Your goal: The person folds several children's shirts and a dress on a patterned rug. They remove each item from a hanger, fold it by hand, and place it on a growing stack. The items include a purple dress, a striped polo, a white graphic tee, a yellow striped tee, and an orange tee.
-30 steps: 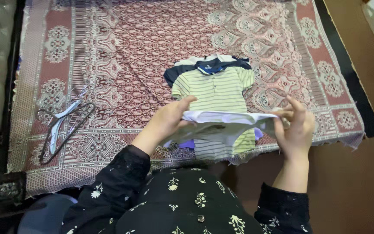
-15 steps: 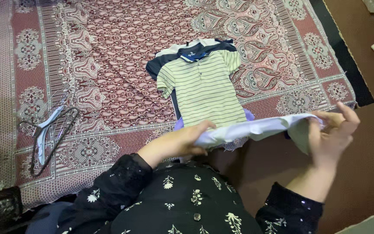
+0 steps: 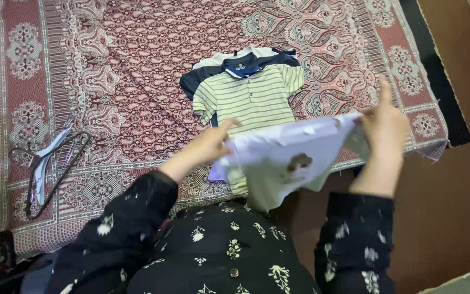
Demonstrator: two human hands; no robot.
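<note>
I see both hands raised over the near edge of the bed, well apart from each other, with a pale shirt (image 3: pixel 286 158) stretched between them. My left hand (image 3: pixel 210 146) is closed on the shirt's left edge, thumb on top and fingers curled underneath the cloth. My right hand (image 3: pixel 384 125) pinches the right edge, with one finger standing straight up above the fabric. The shirt is whitish with a small brown picture near its middle, and its lower part hangs loose toward my lap, in front of the dark flowered dress (image 3: pixel 218 250) I am wearing. It is held in the air, not lying on anything, and it covers the lower end of the clothes beyond it. Those clothes are a small stack of shirts (image 3: pixel 248 87) laid flat on the patterned red bedspread (image 3: pixel 137 65): a cream shirt with thin stripes on top, a dark blue one under it and a white one showing at the back. A bit of lilac cloth (image 3: pixel 216 173) peeks out under the stack's near left corner, just below my left hand. Off to the left on the bedspread, well apart from the shirts, lie a few clothes hangers (image 3: pixel 50 163) in a loose pile. To the right of the bed is a brown floor (image 3: pixel 463 190).
</note>
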